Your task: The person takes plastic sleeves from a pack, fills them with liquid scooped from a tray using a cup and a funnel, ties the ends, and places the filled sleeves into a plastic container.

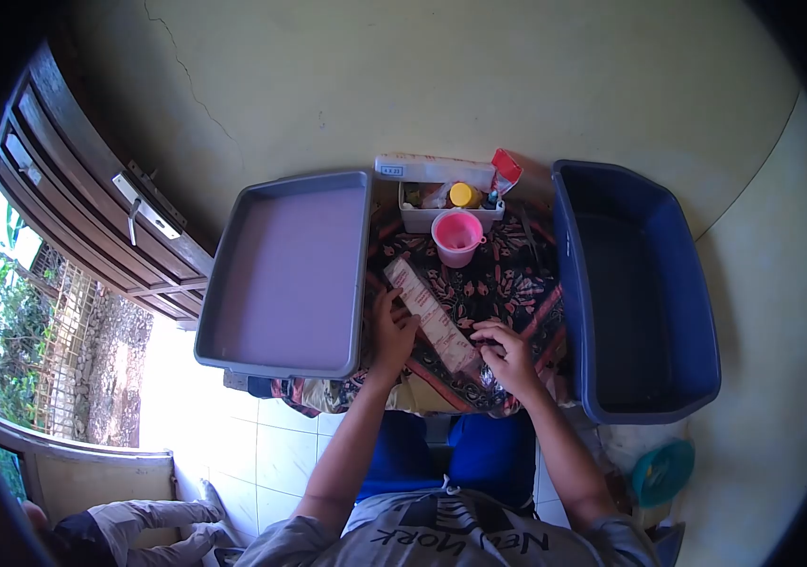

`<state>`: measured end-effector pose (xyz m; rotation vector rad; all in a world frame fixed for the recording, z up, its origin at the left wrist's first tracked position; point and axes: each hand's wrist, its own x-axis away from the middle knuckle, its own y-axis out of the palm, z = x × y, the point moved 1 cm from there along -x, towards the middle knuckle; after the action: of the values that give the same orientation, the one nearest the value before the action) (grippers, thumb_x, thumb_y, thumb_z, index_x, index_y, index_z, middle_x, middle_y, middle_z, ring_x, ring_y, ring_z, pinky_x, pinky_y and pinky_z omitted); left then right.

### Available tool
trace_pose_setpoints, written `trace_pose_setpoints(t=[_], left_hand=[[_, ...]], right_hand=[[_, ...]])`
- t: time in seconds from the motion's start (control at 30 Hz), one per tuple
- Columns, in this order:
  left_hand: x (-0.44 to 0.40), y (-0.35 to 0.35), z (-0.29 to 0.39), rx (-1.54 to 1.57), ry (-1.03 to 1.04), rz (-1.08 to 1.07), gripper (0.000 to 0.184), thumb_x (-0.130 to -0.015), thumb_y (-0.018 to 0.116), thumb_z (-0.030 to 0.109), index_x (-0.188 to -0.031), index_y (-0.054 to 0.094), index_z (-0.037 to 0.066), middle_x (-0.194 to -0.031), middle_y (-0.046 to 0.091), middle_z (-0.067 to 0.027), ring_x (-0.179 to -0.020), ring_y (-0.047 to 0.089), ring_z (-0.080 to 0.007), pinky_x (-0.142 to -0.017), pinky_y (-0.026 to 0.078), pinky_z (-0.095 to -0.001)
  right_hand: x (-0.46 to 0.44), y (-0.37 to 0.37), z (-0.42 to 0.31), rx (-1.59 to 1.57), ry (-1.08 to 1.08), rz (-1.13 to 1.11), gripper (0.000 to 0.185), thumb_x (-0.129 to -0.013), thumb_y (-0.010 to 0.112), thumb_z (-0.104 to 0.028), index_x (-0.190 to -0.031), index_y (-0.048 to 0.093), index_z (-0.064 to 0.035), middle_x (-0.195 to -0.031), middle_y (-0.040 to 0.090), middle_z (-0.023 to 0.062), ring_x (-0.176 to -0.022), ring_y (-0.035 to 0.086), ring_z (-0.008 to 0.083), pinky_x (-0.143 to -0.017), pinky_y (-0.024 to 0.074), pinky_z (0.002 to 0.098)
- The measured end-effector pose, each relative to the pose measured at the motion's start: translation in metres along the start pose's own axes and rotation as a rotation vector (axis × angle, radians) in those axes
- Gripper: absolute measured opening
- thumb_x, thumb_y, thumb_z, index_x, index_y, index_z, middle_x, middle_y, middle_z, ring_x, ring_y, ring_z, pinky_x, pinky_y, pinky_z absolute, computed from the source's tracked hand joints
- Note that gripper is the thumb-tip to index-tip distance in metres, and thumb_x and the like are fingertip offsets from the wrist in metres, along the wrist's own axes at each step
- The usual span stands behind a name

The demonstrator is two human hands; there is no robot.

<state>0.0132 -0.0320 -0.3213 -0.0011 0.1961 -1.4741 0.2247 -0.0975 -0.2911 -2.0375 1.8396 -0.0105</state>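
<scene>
A long, narrow white package with reddish print point(430, 317) lies slantwise on the dark patterned cloth point(507, 274). My left hand point(392, 331) is at its left edge, fingers bent and apart. Close to the package's lower right end is my right hand point(507, 357), its fingers curled; whether it holds anything is too small to tell. A shiny clear bit of wrapping point(487, 376) shows just below its fingertips. Beyond the package stands a pink cup point(457, 236), in front of a white box point(418, 219) that holds a yellow-lidded jar point(463, 195) and small items.
A grey tray with a light purple inside point(363, 283) stands on the left, a deep dark blue bin point(574, 283) on the right. Behind is a wall. An open door point(92, 198) and a seated person's legs point(153, 529) are at left. A teal basket point(663, 472) sits lower right.
</scene>
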Motion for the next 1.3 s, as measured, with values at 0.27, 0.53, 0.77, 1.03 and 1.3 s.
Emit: trace_pose_setpoints(t=[0.27,0.53,0.77,1.03,1.3], left_hand=[[-0.003,0.004,0.011,-0.245,-0.011,0.002,0.065,-0.07,0.076,0.003,-0.128,0.047,0.005,-0.121,0.049,-0.0171,-0.088,0.06,-0.0211,-0.072,0.052,-0.0307],[-0.013,0.015,0.012,-0.483,0.063,0.057,0.069,-0.064,0.079,0.004,-0.126,0.05,0.003,-0.116,0.053,-0.0163,-0.091,0.061,-0.0233,-0.068,0.052,-0.0315],[-0.034,0.014,-0.007,-0.143,-0.038,0.071,0.063,-0.066,0.075,-0.003,-0.124,0.052,0.003,-0.121,0.054,-0.0158,-0.077,0.065,-0.0147,-0.069,0.053,-0.0264],[0.004,0.007,0.031,-0.419,0.203,0.127,0.045,-0.067,0.077,0.004,-0.109,0.06,0.004,-0.106,0.057,-0.0117,-0.078,0.061,-0.02,-0.071,0.05,-0.0322],[0.045,0.01,0.051,-0.598,0.497,-0.262,0.032,-0.068,0.078,0.012,-0.095,0.064,0.003,-0.096,0.057,-0.0122,-0.081,0.061,-0.0262,-0.073,0.051,-0.0363]], right_hand=[[0.002,0.022,-0.011,0.504,-0.067,-0.021,0.074,-0.069,0.081,-0.029,-0.128,0.047,0.001,-0.109,0.059,0.0195,-0.1,0.058,0.0355,-0.087,0.0474,0.0427],[0.001,0.022,0.0,0.428,-0.071,0.026,0.059,-0.072,0.071,-0.005,-0.126,0.048,-0.0018,-0.109,0.058,0.0215,-0.104,0.056,0.0392,-0.089,0.0459,0.0433],[-0.007,0.026,-0.005,0.265,-0.043,0.063,0.052,-0.074,0.072,-0.004,-0.121,0.05,-0.0009,-0.107,0.058,0.0205,-0.099,0.059,0.0384,-0.082,0.0492,0.0402],[-0.014,0.031,-0.002,0.164,-0.025,0.107,0.042,-0.079,0.067,-0.007,-0.118,0.052,-0.0002,-0.103,0.059,0.0189,-0.09,0.061,0.035,-0.078,0.0491,0.0395],[-0.035,0.031,-0.004,0.225,0.018,0.127,0.035,-0.074,0.058,0.002,-0.109,0.058,-0.0001,-0.095,0.061,0.016,-0.075,0.063,0.0262,-0.067,0.0496,0.0353]])
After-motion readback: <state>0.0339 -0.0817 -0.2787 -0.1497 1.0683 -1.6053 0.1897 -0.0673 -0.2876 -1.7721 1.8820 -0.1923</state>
